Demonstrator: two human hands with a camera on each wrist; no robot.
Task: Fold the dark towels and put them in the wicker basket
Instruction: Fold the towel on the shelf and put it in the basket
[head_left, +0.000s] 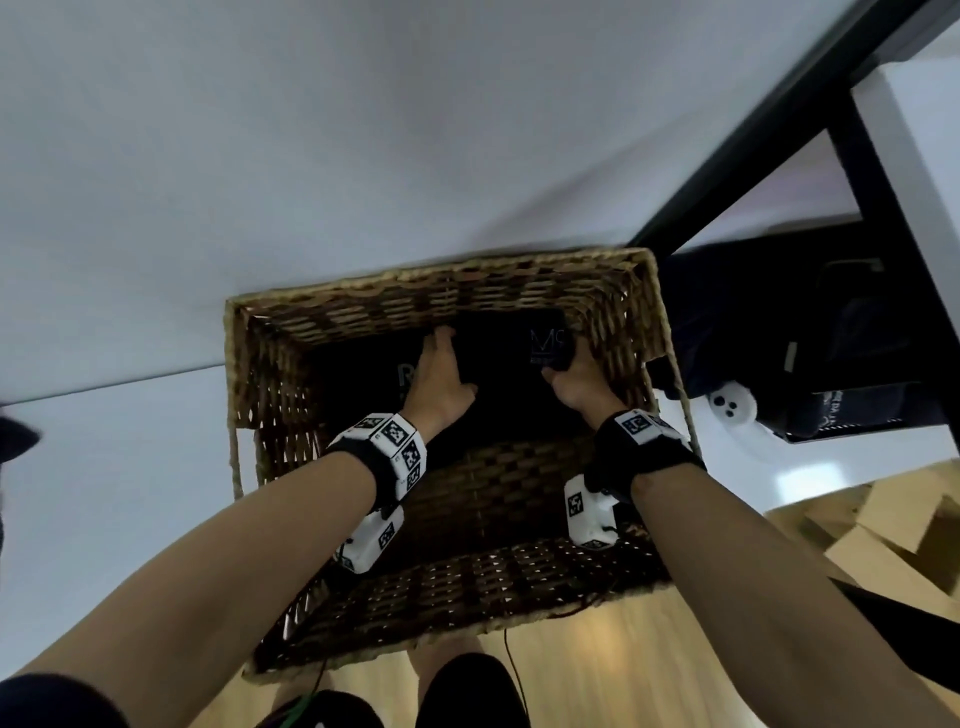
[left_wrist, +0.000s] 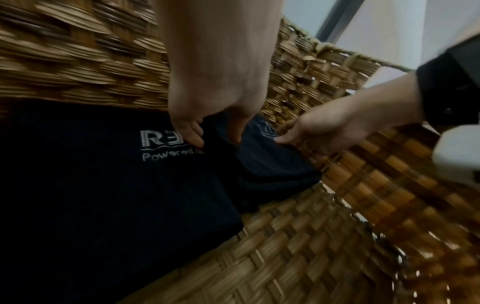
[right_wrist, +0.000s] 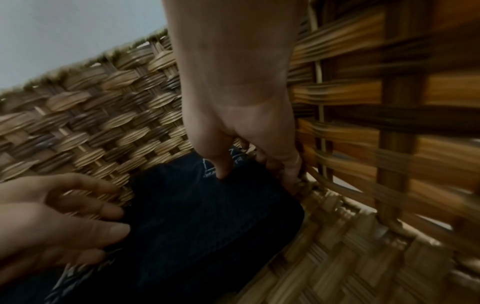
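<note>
Head view: both hands deep in the wicker basket (head_left: 363, 301), left hand (head_left: 439, 376) flat on dark towels, right hand (head_left: 574, 376) pinching the smaller folded towel (head_left: 524, 338) by the right wall.

Left wrist view: reveals two folded towels, the larger logo towel (left_wrist: 103, 174) alongside.

Right wrist view: shows thumb on top, fingers tucked at the edge. Best pressed flat, corners squared.

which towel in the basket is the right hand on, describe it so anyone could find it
Look inside the wicker basket on the floor, where two folded dark towels lie side by side on the bottom. The right hand holds the smaller towel, wedged against the right wall in the far corner. Its neighbour, the larger towel, carries white lettering with "Powered" and lies to its left under the left hand.
</note>
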